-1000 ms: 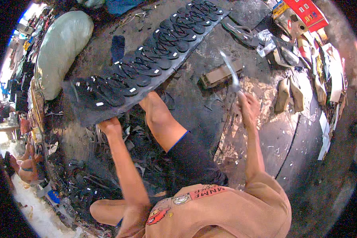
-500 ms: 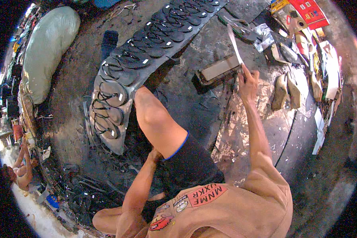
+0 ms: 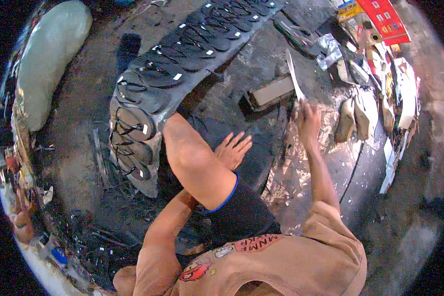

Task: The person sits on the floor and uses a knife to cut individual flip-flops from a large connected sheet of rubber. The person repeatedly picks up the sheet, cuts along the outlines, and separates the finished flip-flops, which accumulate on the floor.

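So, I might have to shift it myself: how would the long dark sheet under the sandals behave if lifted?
Probably floppy: the sheet curves at its near end beside the knee, though the lens may exaggerate that. Likely heavy to lift whole, since many sandals crowd its length.

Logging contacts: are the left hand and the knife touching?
Apart: the head view shows a clear gap between the left hand and the knife in the right hand.

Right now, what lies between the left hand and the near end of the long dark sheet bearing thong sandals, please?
In the head view, the bare bent knee lies between the left hand and the sheet.
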Demonstrator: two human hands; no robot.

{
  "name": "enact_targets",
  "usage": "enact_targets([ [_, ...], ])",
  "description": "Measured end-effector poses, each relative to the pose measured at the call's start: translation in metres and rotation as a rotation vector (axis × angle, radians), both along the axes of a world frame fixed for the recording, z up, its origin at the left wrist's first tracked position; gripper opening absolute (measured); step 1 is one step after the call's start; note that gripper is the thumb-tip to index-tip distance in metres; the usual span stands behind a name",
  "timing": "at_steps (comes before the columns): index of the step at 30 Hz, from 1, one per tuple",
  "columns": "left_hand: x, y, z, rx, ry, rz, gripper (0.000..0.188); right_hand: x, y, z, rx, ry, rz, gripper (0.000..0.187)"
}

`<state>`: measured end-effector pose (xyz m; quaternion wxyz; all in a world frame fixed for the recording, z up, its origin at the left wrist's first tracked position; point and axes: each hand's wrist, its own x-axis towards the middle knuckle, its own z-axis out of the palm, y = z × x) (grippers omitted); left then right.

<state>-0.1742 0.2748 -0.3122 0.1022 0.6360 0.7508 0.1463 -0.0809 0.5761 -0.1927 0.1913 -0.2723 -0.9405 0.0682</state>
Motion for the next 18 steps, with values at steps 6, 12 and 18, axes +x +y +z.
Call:
enact_targets([
  [6, 0.046, -0.181, 0.032, -0.131, -0.475, 0.433, 0.053, 0.047, -0.081, -0.002, -0.299, 0.119, 0.106, 0.04],
  [12, 0.041, -0.215, 0.048, 0.742, -1.506, 1.526, 0.041, -0.011, 0.009, -0.001, -0.069, -0.022, -0.068, 0.041],
  [18, 0.005, -0.236, 0.074, 1.105, -1.104, 1.687, 0.032, 0.044, -0.074, -0.024, -0.851, 0.148, 0.018, 0.044],
])
